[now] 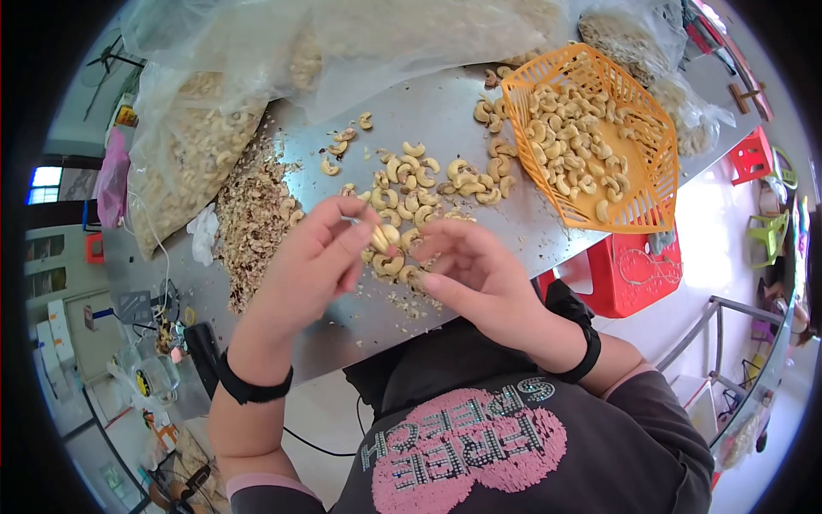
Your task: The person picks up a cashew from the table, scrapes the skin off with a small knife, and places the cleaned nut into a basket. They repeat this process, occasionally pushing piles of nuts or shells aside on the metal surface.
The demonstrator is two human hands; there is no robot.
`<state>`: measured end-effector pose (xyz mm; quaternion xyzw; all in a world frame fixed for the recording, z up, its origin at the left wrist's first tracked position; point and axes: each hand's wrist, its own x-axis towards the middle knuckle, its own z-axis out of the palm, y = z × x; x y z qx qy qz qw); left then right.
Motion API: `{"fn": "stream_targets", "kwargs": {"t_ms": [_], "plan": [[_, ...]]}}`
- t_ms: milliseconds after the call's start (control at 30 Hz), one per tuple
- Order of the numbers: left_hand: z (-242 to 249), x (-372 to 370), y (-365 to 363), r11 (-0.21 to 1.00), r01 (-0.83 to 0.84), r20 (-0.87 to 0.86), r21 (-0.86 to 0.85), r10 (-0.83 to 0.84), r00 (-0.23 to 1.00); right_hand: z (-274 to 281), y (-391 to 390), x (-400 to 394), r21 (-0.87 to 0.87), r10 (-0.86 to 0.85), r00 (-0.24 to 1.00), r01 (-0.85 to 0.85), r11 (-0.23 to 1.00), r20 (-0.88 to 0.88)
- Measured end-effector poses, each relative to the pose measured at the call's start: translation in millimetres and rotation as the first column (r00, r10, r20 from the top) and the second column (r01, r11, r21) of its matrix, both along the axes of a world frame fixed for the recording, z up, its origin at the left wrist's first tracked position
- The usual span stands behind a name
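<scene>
My left hand (304,265) is raised over the cashews, thumb and forefinger pinched on a slim pale-yellow piece that looks like a cashew (383,241). Opposite it, my right hand (484,278) is curved with thumb and fingers apart, its thumb tip close to the loose nuts. No nut shows plainly in its grasp. A loose pile of cashews (411,176) lies on the metal table (342,343) beneath and beyond both hands, some with brown skin on them. Parts of the pile are hidden behind my fingers.
An orange slatted basket (634,224) of cashews sits at the right. Skin crumbs (248,223) are heaped at the left, beside a large clear bag of cashews (193,128). More plastic bags (411,43) line the back. A red stool (638,274) stands beyond the table's right edge.
</scene>
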<state>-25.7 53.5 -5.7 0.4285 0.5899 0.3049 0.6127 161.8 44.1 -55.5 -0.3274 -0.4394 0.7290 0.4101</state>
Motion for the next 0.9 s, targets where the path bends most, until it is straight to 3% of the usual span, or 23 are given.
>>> {"fn": "stream_targets", "kwargs": {"t_ms": [167,333,400,467,633,733,800,900], "plan": [[-3.1,17.5,-13.8,0.995,0.100,0.174,-0.012,-0.096,0.980,-3.4,1.0,-8.0,-0.042,0.036,0.999,-0.036,0.998,-0.006],[-8.5,22.0,-14.7,0.996,0.020,0.057,0.091,-0.026,0.998,-6.8,8.2,-8.9,-0.066,0.079,0.996,-0.077,0.995,0.031],[-9.3,21.8,-15.1,0.991,-0.002,0.052,0.132,-0.004,0.999,-8.8,10.7,-11.2,-0.031,0.038,0.997,-0.036,0.999,0.069],[-9.5,19.2,-14.4,0.988,-0.038,-0.093,0.148,0.052,0.994,-10.4,12.2,-15.3,0.000,-0.018,0.999,0.018,1.000,0.050],[-12.6,13.5,-13.2,0.966,-0.180,-0.023,0.187,0.187,0.982,-1.4,16.3,-26.8,0.002,-0.216,0.976,0.216,0.976,0.030],[-5.5,16.0,-16.6,0.967,-0.170,0.009,0.188,0.172,0.985,0.8,14.9,-24.8,0.021,-0.162,0.986,0.162,0.987,0.036],[-0.3,19.4,-20.1,0.975,-0.140,0.011,0.173,0.140,0.990,6.9,14.3,-17.0,-0.107,0.116,0.992,-0.120,0.987,-0.041],[1.3,22.6,-24.0,0.970,-0.156,0.120,0.185,0.135,0.984,7.0,14.1,-13.1,-0.113,0.127,0.985,-0.141,0.984,-0.118]]}}
